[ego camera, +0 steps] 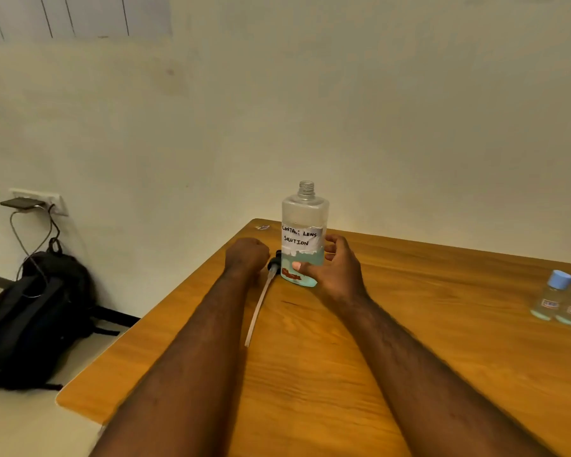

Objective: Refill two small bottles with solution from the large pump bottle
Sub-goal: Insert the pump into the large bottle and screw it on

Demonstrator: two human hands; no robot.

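Gripped large bottle (305, 219) with right hand (338, 272). Curled left hand (246, 255) beside pump (260, 301), grip unclear, near counter (409, 341) edge. Small bottles (552, 298) well right of right hand, open counter between.

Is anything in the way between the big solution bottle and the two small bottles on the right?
Nothing visible: bare table lies between the large bottle, gripped by the right hand, and the small bottles. Their blue caps are on, though, closing the openings.
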